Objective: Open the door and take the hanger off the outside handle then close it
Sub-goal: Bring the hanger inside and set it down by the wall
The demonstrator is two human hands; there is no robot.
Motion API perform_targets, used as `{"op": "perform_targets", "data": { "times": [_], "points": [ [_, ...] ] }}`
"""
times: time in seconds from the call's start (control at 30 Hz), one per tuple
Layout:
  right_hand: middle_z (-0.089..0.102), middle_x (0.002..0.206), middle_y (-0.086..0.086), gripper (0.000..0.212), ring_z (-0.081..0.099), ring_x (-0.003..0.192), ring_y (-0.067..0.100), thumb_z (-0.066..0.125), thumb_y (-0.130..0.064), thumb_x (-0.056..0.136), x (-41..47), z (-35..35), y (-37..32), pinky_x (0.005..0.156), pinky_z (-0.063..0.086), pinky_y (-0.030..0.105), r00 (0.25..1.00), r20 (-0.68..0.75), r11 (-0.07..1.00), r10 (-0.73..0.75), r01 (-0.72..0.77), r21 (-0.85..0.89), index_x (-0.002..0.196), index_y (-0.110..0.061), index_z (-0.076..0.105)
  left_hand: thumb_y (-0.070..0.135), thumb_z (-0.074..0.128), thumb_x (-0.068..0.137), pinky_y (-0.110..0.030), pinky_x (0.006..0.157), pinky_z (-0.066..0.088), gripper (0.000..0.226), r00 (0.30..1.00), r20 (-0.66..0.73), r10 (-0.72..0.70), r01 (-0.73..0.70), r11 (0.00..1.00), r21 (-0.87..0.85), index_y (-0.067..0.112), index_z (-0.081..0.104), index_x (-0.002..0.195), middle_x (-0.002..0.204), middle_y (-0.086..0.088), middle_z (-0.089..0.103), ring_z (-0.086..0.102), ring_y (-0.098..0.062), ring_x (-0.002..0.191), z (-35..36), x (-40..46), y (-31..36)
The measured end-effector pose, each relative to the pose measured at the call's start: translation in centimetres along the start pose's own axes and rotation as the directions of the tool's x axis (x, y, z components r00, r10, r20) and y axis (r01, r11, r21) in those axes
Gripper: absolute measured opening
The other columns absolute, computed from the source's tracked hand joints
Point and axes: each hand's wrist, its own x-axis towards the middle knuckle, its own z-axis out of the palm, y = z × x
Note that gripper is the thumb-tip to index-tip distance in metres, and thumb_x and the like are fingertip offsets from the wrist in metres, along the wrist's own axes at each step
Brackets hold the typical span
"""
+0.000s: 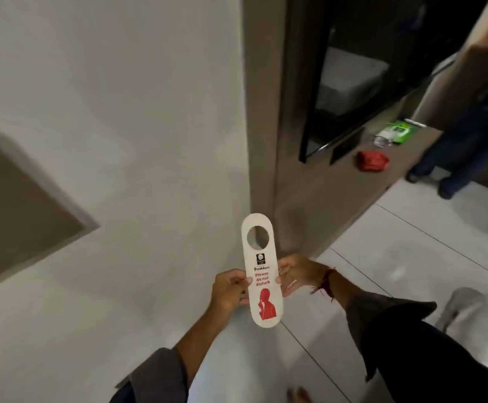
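Observation:
A white door hanger (261, 257) with a round hole at its top and red "Please do not disturb" print is held upright in front of me. My left hand (227, 290) pinches its left edge and my right hand (298, 273) pinches its right edge, at mid-height. Behind the hanger stands a white wall (120, 112), and a brown wooden panel edge (261, 112) rises just beyond it. I see no door handle in this view.
A brown cabinet counter (338, 181) to the right carries a red pouch (372, 160), a glass and a green packet (398, 130). Another person's legs (458, 158) stand at the far right. White floor tiles (411, 257) lie below. A brown panel (18, 205) juts in at left.

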Motion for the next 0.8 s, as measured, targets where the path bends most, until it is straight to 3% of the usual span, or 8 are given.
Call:
{"op": "perform_targets", "data": {
  "times": [0.13, 0.27, 0.47, 0.7, 0.8],
  "points": [
    [0.072, 0.133, 0.020, 0.036, 0.074, 0.114, 0.040, 0.065, -0.002, 0.099, 1.3, -8.4, 4.1, 0.100, 0.060, 0.056, 0.976, -0.190, 0.993, 0.105, -0.092, 0.073, 0.134, 0.004, 0.063, 0.007, 0.074, 0.087, -0.049, 0.072, 0.064, 0.008, 0.997, -0.054, 0.054, -0.046, 0.989, 0.142, 0.000, 0.075, 0.089, 0.097, -0.015, 0.078, 0.076, -0.031, 0.080, 9.4, 8.3, 1.8],
    [0.077, 0.116, 0.023, 0.024, 0.078, 0.085, 0.031, 0.067, -0.003, 0.095, 5.3, -13.7, 5.5, 0.090, 0.065, 0.054, 0.885, -0.433, 0.986, 0.168, -0.151, 0.073, 0.116, 0.007, 0.072, 0.012, 0.075, 0.087, -0.044, 0.074, 0.065, 0.009, 0.988, -0.108, 0.109, -0.072, 0.952, 0.296, 0.003, 0.074, 0.087, 0.106, -0.012, 0.077, 0.075, -0.028, 0.082, 15.0, 15.3, 2.1],
    [0.072, 0.134, 0.015, 0.036, 0.072, 0.122, 0.035, 0.074, -0.006, 0.093, 10.0, -15.5, 5.2, 0.104, 0.059, 0.051, 0.828, -0.557, 0.982, 0.064, -0.152, -0.114, 0.129, -0.003, 0.070, 0.017, 0.073, 0.089, -0.034, 0.078, 0.062, 0.011, 0.978, -0.150, 0.142, -0.059, 0.887, 0.459, 0.009, 0.074, 0.096, 0.112, -0.010, 0.075, 0.073, -0.027, 0.089, 17.2, 21.5, 2.9],
    [0.074, 0.132, 0.011, 0.035, 0.072, 0.122, 0.032, 0.069, -0.002, 0.093, 11.3, -15.8, 6.4, 0.106, 0.058, 0.049, 0.821, -0.571, 0.960, 0.026, -0.179, -0.214, 0.128, -0.007, 0.069, 0.011, 0.066, 0.093, -0.040, 0.086, 0.060, 0.018, 0.992, -0.020, 0.127, -0.097, 0.839, 0.535, -0.001, 0.069, 0.106, 0.123, -0.014, 0.070, 0.070, -0.036, 0.104, 17.7, 23.4, 1.3],
    [0.071, 0.136, 0.012, 0.038, 0.070, 0.125, 0.033, 0.069, -0.007, 0.096, 10.5, -15.3, 5.3, 0.108, 0.056, 0.051, 0.836, -0.548, 0.939, 0.003, -0.191, -0.286, 0.134, -0.009, 0.066, 0.014, 0.064, 0.094, -0.041, 0.085, 0.061, 0.017, 0.991, -0.017, 0.135, -0.108, 0.857, 0.504, 0.000, 0.067, 0.105, 0.115, -0.010, 0.072, 0.071, -0.034, 0.100, 16.9, 22.5, 1.8]
  ]
}}
